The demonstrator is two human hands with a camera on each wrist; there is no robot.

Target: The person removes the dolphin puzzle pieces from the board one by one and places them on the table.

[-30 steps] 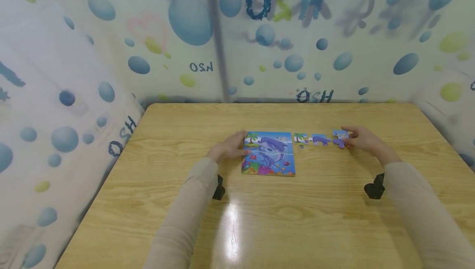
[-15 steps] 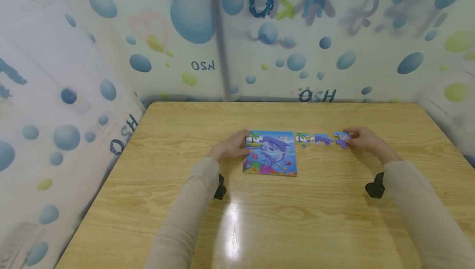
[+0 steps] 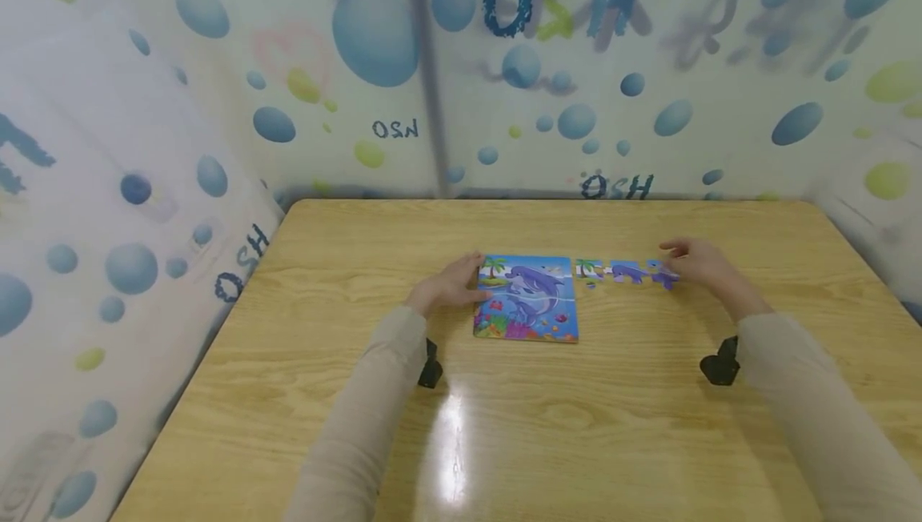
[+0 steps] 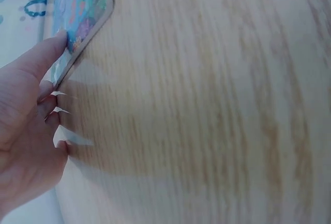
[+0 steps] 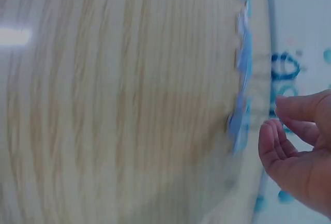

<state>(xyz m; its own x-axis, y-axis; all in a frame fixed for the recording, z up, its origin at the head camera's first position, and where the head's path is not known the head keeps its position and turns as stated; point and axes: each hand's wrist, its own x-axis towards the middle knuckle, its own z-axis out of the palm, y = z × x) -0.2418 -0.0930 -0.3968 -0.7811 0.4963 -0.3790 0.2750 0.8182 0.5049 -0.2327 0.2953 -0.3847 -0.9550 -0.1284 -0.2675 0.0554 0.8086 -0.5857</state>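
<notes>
A square dolphin jigsaw puzzle (image 3: pixel 529 298) lies flat on the table. My left hand (image 3: pixel 450 283) grips its left edge. In the left wrist view, the thumb of that left hand (image 4: pixel 26 110) rests on the picture while the other fingers bend at the edge. Right of the board, loose puzzle pieces form a row: a palm tree piece (image 3: pixel 588 268), a dolphin piece (image 3: pixel 627 271) and a blue-purple end piece (image 3: pixel 663 275). My right hand (image 3: pixel 697 263) hovers by the end piece. The right wrist view shows that right hand (image 5: pixel 305 146) loosely curled, holding nothing, apart from the pieces.
The wooden table (image 3: pixel 576 426) reaches back to a wall curtain (image 3: pixel 612 90) printed with bubbles and letters. Black wrist devices (image 3: pixel 430 366) sit at both sleeves. Light glares on the tabletop near the front.
The right hand has let go of the end piece and lifted slightly off it. That piece stays at the right end of the row. The left hand has kept its place on the puzzle.
</notes>
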